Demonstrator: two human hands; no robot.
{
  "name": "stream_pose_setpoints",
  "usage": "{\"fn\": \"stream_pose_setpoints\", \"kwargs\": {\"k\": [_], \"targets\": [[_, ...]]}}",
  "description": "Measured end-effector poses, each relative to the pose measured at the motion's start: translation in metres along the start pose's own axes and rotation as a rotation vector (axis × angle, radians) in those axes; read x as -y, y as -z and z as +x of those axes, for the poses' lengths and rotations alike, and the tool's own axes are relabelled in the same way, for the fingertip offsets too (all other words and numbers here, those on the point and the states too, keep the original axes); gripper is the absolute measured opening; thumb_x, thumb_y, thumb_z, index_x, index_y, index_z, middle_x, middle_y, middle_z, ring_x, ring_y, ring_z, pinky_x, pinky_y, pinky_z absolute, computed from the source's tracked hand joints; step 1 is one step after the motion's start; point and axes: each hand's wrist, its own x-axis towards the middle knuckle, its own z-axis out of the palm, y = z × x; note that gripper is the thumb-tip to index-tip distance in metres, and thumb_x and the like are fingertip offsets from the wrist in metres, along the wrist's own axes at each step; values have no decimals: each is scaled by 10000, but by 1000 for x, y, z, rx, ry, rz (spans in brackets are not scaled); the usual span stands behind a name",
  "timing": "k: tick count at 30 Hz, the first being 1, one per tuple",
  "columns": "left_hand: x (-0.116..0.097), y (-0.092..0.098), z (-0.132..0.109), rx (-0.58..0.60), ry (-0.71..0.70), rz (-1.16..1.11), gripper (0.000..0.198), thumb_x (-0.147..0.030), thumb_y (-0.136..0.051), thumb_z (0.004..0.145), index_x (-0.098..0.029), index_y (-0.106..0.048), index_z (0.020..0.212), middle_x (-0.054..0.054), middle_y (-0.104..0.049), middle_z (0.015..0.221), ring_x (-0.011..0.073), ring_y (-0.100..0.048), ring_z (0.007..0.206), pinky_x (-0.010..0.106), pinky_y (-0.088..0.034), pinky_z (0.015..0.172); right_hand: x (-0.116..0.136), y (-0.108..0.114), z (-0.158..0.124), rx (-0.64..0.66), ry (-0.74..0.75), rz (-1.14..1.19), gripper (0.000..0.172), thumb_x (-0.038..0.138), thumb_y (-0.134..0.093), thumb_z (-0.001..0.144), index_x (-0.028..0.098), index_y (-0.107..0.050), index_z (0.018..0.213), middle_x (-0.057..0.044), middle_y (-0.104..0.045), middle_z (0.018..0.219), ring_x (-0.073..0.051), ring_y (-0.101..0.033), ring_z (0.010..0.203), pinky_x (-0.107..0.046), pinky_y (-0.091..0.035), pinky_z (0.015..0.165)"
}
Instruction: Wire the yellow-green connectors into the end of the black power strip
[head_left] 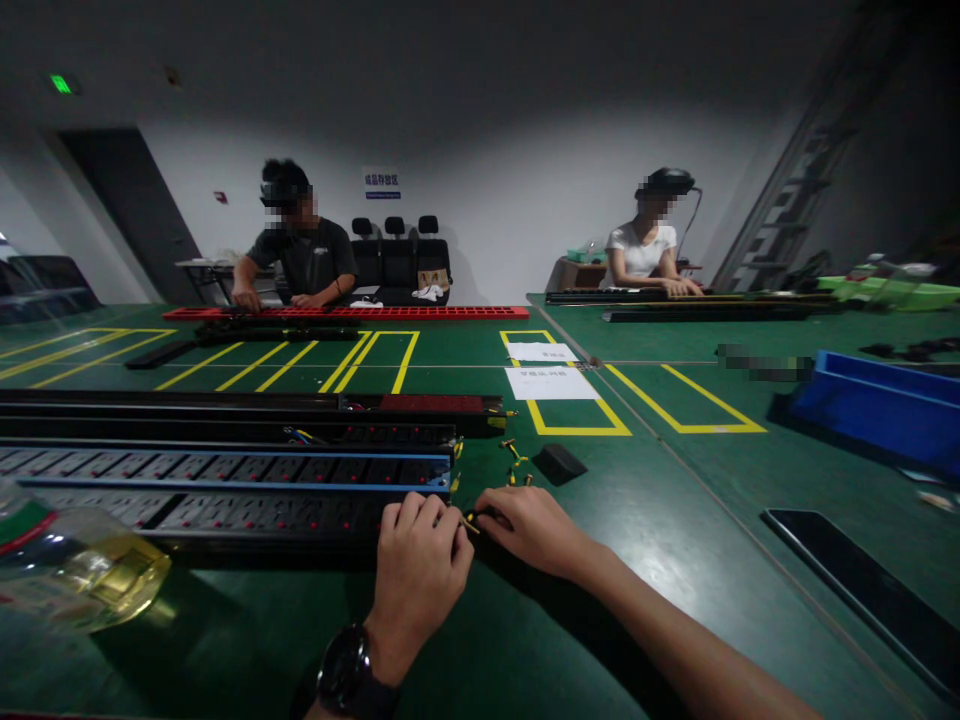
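My left hand [420, 565], with a dark watch on the wrist, is curled over the right end of the nearest long black power strip [225, 510]. My right hand [529, 525] is closed just beside it, pinching a small yellow-and-black wire piece [471, 520] at the strip's end. Two more long strips [225, 465] lie parallel behind it, the middle one with blue edging. A few loose yellow wire pieces [514, 455] and a small black end cap [559, 463] lie just past my hands.
A clear bottle of yellowish liquid [75, 565] lies at the left. A blue bin [877, 405] sits at the right, a flat black panel [862, 590] near it. White paper labels [551, 382] lie in yellow-taped boxes. Two other people work on strips across the green tables.
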Motion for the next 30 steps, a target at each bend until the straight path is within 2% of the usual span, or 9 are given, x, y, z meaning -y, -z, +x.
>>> {"fn": "stream_pose_setpoints", "kwargs": {"k": [30], "targets": [[-1, 2, 1, 10, -2, 0, 123, -193, -607, 936, -230, -713, 885, 41, -701, 916, 258, -568, 940, 440, -357, 836, 0, 0, -1, 3, -7, 4, 129, 226, -626, 995, 220, -735, 1063, -35, -771, 903, -180, -699, 807, -267, -386, 697]]}}
